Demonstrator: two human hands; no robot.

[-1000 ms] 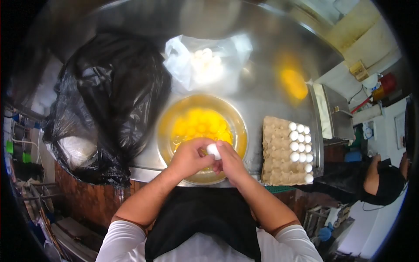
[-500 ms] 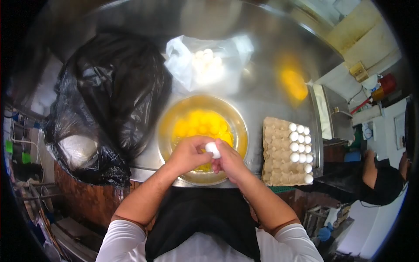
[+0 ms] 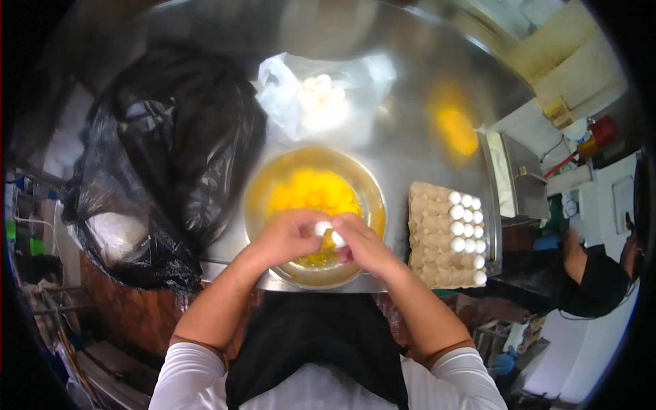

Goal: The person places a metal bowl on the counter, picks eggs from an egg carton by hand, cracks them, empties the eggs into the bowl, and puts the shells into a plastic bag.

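Over the near part of a metal bowl (image 3: 372, 179), both hands are close together with a parted white eggshell. My left hand (image 3: 285, 236) pinches one shell piece (image 3: 323, 228). The other shell piece (image 3: 338, 239) is in the fingers of my right hand (image 3: 364, 244). A narrow gap shows between the two pieces. Several yellow yolks (image 3: 314, 190) lie in the bowl below, with clear egg liquid around them. To the right stands a cardboard egg tray (image 3: 428, 236) with white eggs (image 3: 456, 228) along its right side.
Behind the bowl sits a translucent bag (image 3: 281, 89) with white shells or eggs in it. A large black plastic bag (image 3: 184, 143) covers the left of the metal table (image 3: 410, 150). Another person (image 3: 588, 280) in dark clothing is at the far right.
The egg, whole-looking between my fingers before, is now parted into two shell pieces. My hands have drawn slightly apart. The view has shifted a little.
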